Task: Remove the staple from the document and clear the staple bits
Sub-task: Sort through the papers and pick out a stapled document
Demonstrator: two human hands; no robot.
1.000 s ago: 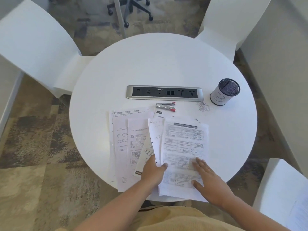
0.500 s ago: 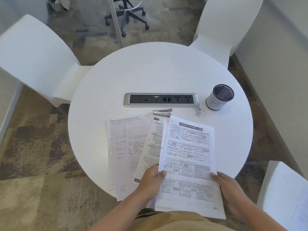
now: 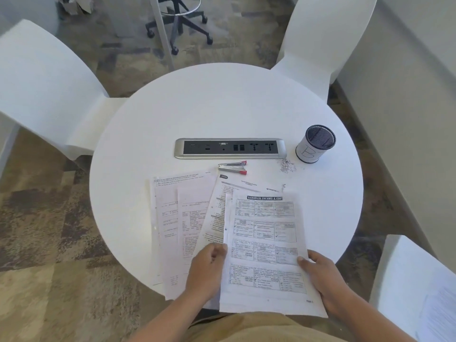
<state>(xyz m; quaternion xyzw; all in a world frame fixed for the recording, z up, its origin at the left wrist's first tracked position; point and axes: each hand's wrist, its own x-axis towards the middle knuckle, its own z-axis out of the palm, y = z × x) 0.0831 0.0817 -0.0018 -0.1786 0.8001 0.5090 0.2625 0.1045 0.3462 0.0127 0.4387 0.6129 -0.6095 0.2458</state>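
Note:
I hold a printed document (image 3: 265, 243) headed "National Income & GDP", with tables on it, at the table's near edge. My left hand (image 3: 207, 270) grips its left margin and my right hand (image 3: 320, 280) grips its right margin. More loose printed sheets (image 3: 182, 223) lie fanned out to the left. A small metal staple remover with red tips (image 3: 233, 167) lies beyond the papers. A little heap of staple bits (image 3: 286, 166) sits to its right, beside a round cup (image 3: 314, 144) marked with a letter.
A silver power-socket strip (image 3: 229, 148) is set in the middle of the round white table (image 3: 222, 107). White chairs stand at the left (image 3: 49, 95), at the back right (image 3: 325, 40) and at the near right (image 3: 414, 280). A wheeled stool base (image 3: 180, 23) stands beyond.
Both hands went from pressing flat on the papers to gripping the top document by its sides and drawing it toward me. The view rose slightly.

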